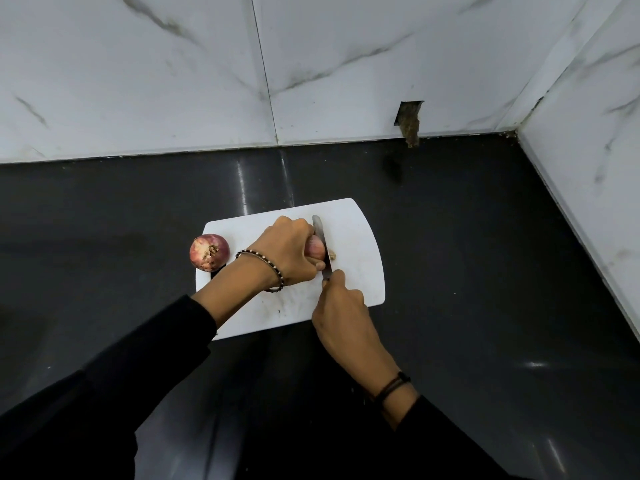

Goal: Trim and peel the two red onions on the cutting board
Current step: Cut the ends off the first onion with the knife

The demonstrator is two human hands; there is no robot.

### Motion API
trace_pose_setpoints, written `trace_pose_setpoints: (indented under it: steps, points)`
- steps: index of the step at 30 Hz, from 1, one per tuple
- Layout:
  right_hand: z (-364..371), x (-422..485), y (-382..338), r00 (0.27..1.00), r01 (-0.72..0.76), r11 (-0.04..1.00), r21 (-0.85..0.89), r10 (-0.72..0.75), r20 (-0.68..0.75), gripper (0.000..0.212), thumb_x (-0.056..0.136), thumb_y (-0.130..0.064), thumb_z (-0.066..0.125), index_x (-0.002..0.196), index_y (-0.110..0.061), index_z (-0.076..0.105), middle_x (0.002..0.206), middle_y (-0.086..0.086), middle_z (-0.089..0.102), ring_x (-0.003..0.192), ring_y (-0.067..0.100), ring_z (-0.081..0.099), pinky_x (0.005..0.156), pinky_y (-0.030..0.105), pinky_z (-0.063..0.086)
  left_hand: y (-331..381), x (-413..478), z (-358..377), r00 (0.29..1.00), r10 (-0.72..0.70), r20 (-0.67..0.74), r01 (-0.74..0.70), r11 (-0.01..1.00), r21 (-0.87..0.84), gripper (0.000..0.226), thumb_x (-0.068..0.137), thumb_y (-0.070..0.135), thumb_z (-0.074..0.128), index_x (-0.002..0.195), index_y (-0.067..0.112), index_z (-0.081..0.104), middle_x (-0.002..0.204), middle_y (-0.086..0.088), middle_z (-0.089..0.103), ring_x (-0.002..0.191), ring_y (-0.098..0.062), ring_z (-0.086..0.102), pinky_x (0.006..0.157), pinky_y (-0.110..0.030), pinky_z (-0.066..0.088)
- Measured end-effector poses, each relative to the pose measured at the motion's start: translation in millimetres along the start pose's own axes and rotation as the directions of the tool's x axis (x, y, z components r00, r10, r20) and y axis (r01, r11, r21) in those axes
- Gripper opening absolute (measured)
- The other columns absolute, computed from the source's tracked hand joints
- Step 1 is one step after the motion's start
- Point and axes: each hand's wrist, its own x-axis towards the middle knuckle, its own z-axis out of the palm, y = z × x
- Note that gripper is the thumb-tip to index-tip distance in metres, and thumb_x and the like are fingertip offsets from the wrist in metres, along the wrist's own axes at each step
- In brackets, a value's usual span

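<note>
Red-purple skin shows under the curled fingers of the left hand (287,252): its grip is closed over one onion (314,250) and holds it down on the board (363,233), a little right of the board's middle. Only the right end of this onion can be seen; the hand hides the rest. The right hand (341,306) has its grip closed round the handle of a knife (318,230), and one finger reaches forward to the base of the blade. The blade stands on its edge against the right end of the held onion, its tip pointing away from the person. Just right of the blade a small pale root piece (332,255) is seen; whether it is fully cut off, I cannot tell.

The second onion (209,252) lies at the left edge of the board, well apart from the knife, with its dry root end turned to the camera and its skin on. The white board lies on a black glossy table (485,271). A beaded bracelet (265,266) is on the left wrist and a dark cord (393,386) on the right, and both arms wear black sleeves (104,393). Behind the table stands a white marble-look wall (138,81) with a small dark hole (408,116) low in it.
</note>
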Motion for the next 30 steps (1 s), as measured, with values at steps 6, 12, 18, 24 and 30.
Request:
trace_pose_setpoints:
  steps: [6,12,18,24,30]
  points:
    - [2,2,-2,1.0,-0.017,1.0,-0.02,0.017,-0.018,0.021,0.105,-0.017,0.037,0.124,-0.009,0.037,0.111,0.018,0.056,0.094,0.036,0.061,0.071,0.04,0.045,-1,0,3,0.999,-0.028,-0.02,0.028,1.0,-0.002,0.036,0.083,0.028,0.073,0.112,0.008,0.065,0.093,-0.005,0.063,0.079,-0.017,0.055,0.07,-0.024,0.044]
    - [6,-2,-5,0.996,-0.046,0.991,-0.127,0.036,-0.081,0.026,0.105,-0.013,0.037,0.131,-0.012,0.036,0.115,0.013,0.058,0.104,0.033,0.062,0.071,0.036,0.039,3,-3,0,0.998,-0.047,-0.039,0.048,0.999,0.011,0.031,0.082,0.027,0.072,0.104,0.005,0.068,0.087,-0.005,0.063,0.076,-0.019,0.055,0.067,-0.026,0.043]
    - [14,-3,-4,0.983,-0.028,0.957,-0.287,-0.025,-0.18,0.031,0.107,-0.013,0.038,0.138,-0.012,0.034,0.116,0.008,0.066,0.104,0.027,0.067,0.072,0.033,0.044,4,-13,4,0.993,-0.081,-0.09,0.08,0.997,-0.014,0.022,0.08,0.025,0.073,0.093,0.009,0.067,0.079,-0.003,0.061,0.074,-0.022,0.057,0.065,-0.027,0.043]
    - [19,-6,5,0.958,-0.006,0.846,-0.533,-0.148,-0.246,0.034,0.107,-0.008,0.039,0.141,-0.008,0.036,0.117,0.005,0.066,0.102,0.019,0.07,0.077,0.029,0.055,7,-20,6,0.986,-0.12,-0.114,0.118,0.993,-0.021,0.017,0.08,0.025,0.073,0.081,0.012,0.062,0.075,-0.002,0.058,0.071,-0.021,0.056,0.063,-0.025,0.041]
    - [-9,-11,15,0.984,0.044,0.932,-0.36,-0.103,-0.145,0.036,0.104,-0.011,0.037,0.14,-0.009,0.034,0.121,0.013,0.063,0.108,0.031,0.065,0.081,0.039,0.05,20,-22,3,0.988,-0.112,-0.105,0.113,0.994,-0.001,0.018,0.082,0.025,0.07,0.086,0.008,0.062,0.077,-0.002,0.054,0.074,-0.02,0.052,0.06,-0.026,0.041]
